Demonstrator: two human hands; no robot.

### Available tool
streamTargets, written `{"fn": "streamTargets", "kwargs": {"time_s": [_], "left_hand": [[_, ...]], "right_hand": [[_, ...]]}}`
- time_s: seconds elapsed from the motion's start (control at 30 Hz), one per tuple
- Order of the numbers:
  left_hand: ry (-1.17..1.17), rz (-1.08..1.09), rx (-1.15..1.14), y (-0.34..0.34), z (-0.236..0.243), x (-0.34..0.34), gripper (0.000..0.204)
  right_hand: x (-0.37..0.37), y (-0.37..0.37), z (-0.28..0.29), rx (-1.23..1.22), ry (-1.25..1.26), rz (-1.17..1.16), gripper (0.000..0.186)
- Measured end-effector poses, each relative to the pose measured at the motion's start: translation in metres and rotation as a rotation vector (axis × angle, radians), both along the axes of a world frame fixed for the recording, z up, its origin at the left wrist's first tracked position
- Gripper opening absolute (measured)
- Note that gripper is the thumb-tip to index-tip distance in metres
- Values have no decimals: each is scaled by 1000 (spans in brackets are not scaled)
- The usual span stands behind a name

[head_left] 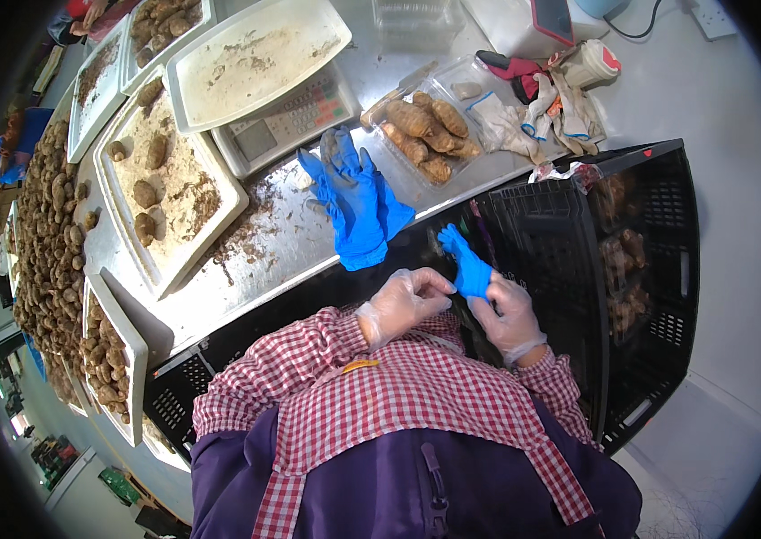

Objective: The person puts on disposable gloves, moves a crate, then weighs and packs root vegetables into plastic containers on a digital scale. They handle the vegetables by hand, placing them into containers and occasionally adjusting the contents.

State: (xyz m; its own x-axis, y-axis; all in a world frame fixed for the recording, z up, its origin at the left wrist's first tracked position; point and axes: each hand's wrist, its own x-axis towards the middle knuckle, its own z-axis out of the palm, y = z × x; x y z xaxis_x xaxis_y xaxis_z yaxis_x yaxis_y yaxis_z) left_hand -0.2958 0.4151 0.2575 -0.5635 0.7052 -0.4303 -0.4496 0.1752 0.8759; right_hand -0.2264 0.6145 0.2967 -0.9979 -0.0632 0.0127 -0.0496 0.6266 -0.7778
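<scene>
My left hand (403, 307) and my right hand (510, 316) are in front of my chest, each in a thin clear plastic glove. A blue glove (468, 262) is gripped at its cuff between my right thumb and fingers, its fingers pointing up and away from me. Close to that cuff, my left thumb and fingertips are pinched together; whether anything is between them I cannot make out. Beyond my hands, more blue gloves (358, 208) lie crumpled on the metal table's (259, 260) near edge. Beside them a clear plastic tray (389, 166) holds several brown tubers (425, 126).
A scale (277, 126) carries a soiled white tray (259, 58). To its left lie a dirt-covered tray (187, 238) and a large heap of tubers (48, 242). White work gloves (506, 126) lie at the right. Black crates (578, 260) stand at my right, one holding packed tubers.
</scene>
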Motion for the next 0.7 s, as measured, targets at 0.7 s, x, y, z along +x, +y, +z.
{"fn": "streamTargets", "kwargs": {"time_s": [0.7], "left_hand": [[-535,443,234,-41,-2,1,13]], "right_hand": [[-17,-71,-22,424,132,207,21]]}}
